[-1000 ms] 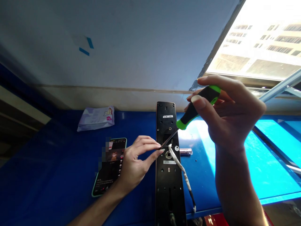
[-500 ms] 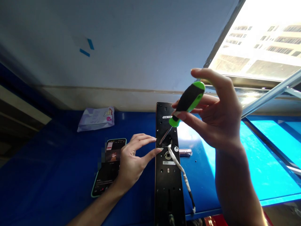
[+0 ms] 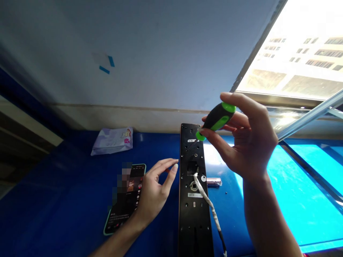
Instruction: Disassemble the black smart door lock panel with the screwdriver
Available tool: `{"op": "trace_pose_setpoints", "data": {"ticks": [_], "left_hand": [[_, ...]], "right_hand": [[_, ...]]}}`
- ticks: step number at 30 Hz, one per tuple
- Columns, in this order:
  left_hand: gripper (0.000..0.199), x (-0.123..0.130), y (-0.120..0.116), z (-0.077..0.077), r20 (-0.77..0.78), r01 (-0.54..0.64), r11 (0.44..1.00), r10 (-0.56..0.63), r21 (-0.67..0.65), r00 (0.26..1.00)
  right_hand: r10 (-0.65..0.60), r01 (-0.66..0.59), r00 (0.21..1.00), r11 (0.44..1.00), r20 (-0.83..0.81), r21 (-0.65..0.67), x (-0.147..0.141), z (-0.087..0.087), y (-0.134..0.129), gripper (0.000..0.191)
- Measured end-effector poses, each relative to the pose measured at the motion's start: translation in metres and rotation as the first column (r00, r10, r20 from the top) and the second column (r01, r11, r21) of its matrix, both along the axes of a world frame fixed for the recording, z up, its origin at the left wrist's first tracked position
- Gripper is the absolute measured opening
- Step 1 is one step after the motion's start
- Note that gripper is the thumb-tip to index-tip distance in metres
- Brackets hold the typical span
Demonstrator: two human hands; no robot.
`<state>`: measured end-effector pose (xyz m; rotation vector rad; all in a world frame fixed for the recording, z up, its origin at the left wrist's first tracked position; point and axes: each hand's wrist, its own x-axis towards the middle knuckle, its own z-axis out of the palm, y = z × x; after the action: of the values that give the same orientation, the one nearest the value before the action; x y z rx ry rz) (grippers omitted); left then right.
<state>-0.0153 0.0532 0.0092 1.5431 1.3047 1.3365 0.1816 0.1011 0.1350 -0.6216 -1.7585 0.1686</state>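
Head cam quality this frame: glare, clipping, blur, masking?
Head view: window largely blown out; sunlight washes the picture-right part of the blue table to bright cyan; pixelated blocks cover part of the phone. Also head view: the screwdriver tip is hard to make out against the black panel.

The screwdriver handle (image 3: pixel 215 118) is black, with bright green ends and a green side patch. The long panel (image 3: pixel 194 219) is black with white labels (image 3: pixel 195 195), and its white cable (image 3: pixel 205 196) turns black toward the near end. The counter (image 3: pixel 66 196) is deep blue, glaring cyan at right. At left, the phone (image 3: pixel 123 207) has a mint-green edge; the far pouch (image 3: pixel 111 141) is pale lilac with what looks like a pink paw print (image 3: pixel 127 141).
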Motion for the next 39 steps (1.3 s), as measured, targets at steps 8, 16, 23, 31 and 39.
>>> {"op": "trace_pose_setpoints", "data": {"ticks": [8,16,23,31,39], "left_hand": [[0.030,0.000,-0.001,-0.003,-0.029,0.040,0.999,-0.041,-0.031,0.999],[0.033,0.001,0.001,-0.003,-0.016,0.065,0.995,-0.067,-0.077,0.998],[0.031,0.000,0.004,-0.001,0.035,0.108,0.981,-0.103,-0.160,0.994],[0.030,0.000,0.008,0.001,0.100,0.147,0.965,-0.128,-0.215,0.987],[0.027,-0.001,0.009,0.000,0.147,0.181,0.963,-0.153,-0.202,0.977]], "right_hand": [[0.052,-0.052,0.999,0.999,0.002,-0.007,-0.006,-0.004,0.001,0.067],[0.113,-0.113,0.993,0.994,0.031,-0.007,-0.010,-0.009,0.002,0.073],[0.093,-0.093,0.995,0.996,0.047,0.012,-0.013,-0.006,0.000,0.057],[0.028,-0.026,0.998,0.999,-0.054,0.042,-0.011,-0.001,0.000,0.043],[0.100,-0.104,0.993,0.993,-0.063,-0.060,-0.009,0.001,-0.005,0.038]]}}
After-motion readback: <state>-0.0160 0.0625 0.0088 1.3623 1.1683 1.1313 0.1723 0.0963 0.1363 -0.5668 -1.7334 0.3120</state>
